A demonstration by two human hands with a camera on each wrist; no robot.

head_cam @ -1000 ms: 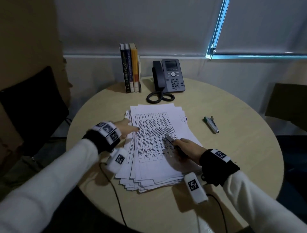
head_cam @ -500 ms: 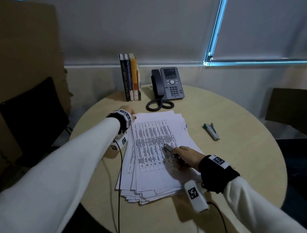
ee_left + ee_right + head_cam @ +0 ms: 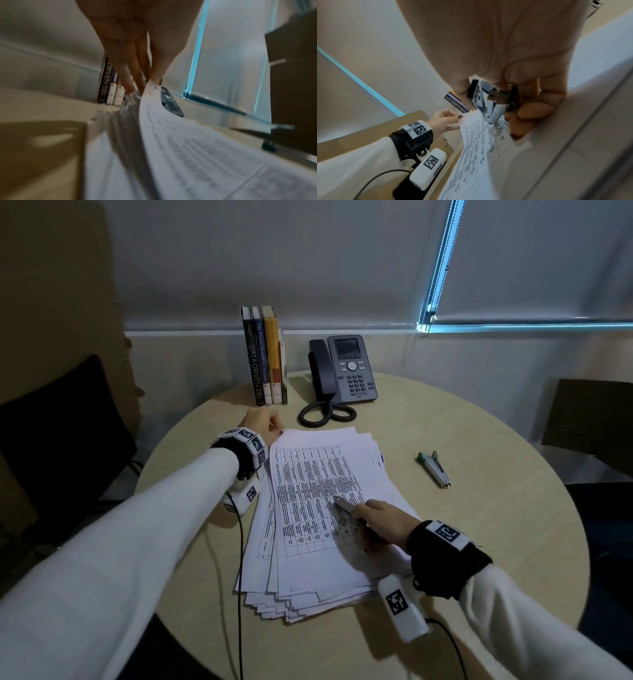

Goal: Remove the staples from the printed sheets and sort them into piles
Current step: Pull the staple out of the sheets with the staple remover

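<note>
A thick fanned stack of printed sheets [image 3: 318, 522] lies in the middle of the round table [image 3: 479, 542]. My left hand [image 3: 263, 424] is at the stack's far left corner and pinches the corner of the top sheet [image 3: 151, 85] between thumb and fingers, lifting it a little. My right hand [image 3: 376, 518] rests on the stack's right half and grips a metal staple remover [image 3: 346, 508], whose jaws [image 3: 491, 108] point down at the paper.
A stapler [image 3: 434, 468] lies on the table to the right of the stack. Three upright books [image 3: 265, 356] and a desk phone [image 3: 346, 371] with a coiled cord stand at the far edge. Black chairs sit at left and right.
My left hand moved from the stack's left edge to its far left corner and took hold of the top sheet's corner. The right hand stayed put with the staple remover.
</note>
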